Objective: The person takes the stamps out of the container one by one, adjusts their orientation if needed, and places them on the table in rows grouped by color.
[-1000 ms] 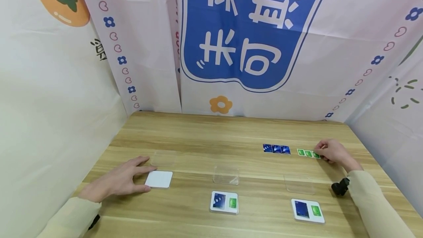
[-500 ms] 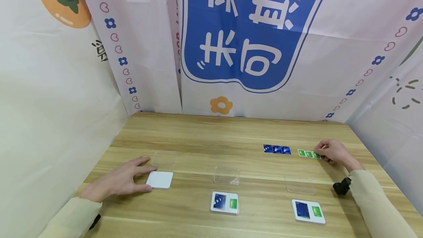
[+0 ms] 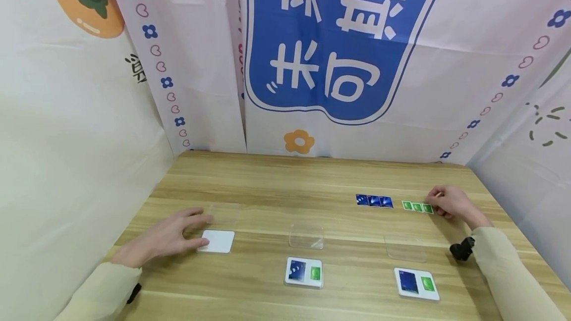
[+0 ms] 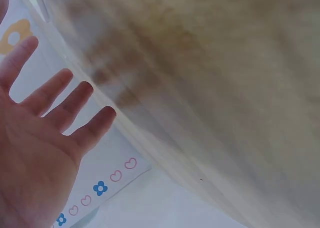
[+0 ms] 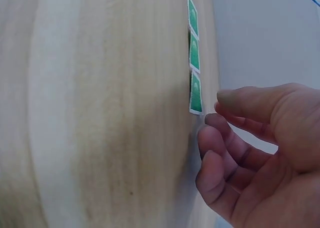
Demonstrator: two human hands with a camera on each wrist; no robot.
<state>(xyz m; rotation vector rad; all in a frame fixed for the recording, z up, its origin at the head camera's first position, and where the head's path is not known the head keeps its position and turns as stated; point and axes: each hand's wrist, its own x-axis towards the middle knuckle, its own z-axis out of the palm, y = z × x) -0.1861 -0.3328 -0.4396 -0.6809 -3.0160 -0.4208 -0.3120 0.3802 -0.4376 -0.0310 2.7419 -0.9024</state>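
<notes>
In the head view my left hand is over the left edge of a plain white card, its thumb overlapping the card. The left wrist view shows the fingers spread, with nothing held. My right hand is beside the right end of a row of three small green stickers. From the right wrist, its fingers look loosely curled, thumb close to the index finger, nothing visible between them. The green stickers lie just past the fingertips.
Three dark blue stickers lie left of the green ones. Two white cards, a middle card and a right card, each bear a blue and a green sticker. Clear plates lie behind the cards: left, middle, right.
My left hand has shifted slightly right, its thumb now over the card. My right hand has drawn back a little from the green stickers, uncovering more of the last one.
</notes>
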